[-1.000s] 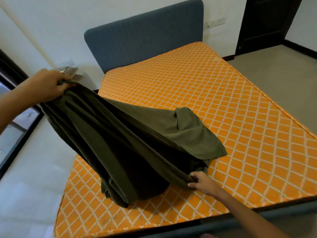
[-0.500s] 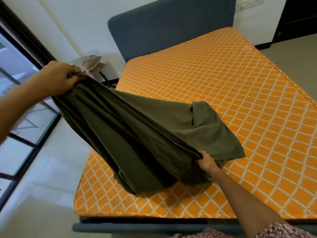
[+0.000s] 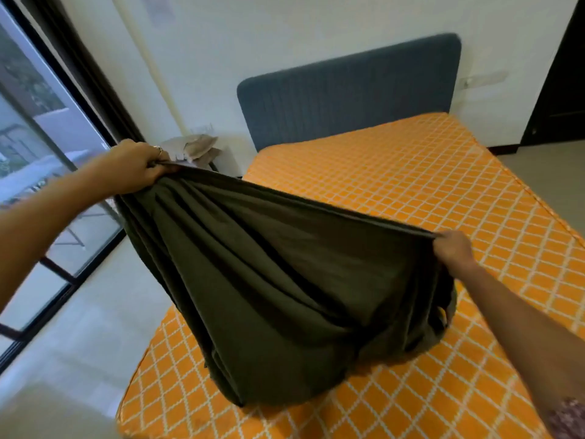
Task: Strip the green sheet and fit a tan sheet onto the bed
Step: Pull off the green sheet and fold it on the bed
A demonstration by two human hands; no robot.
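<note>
Head view: the left hand [image 3: 139, 166] grips one bunched end of the green sheet [image 3: 278, 289], raised at left. The right hand [image 3: 453, 248] pinches the opposite edge at right. The sheet hangs between them, its lower folds resting on the bare orange mattress [image 3: 411, 185], near the blue headboard [image 3: 348, 90].

Green sheet [image 3: 285, 280] stretched between left hand [image 3: 139, 166] and right hand [image 3: 452, 248] above mattress [image 3: 411, 185].

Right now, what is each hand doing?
Left hand: fingers grip the green sheet.
Right hand: fingers grip the same sheet's edge.
</note>
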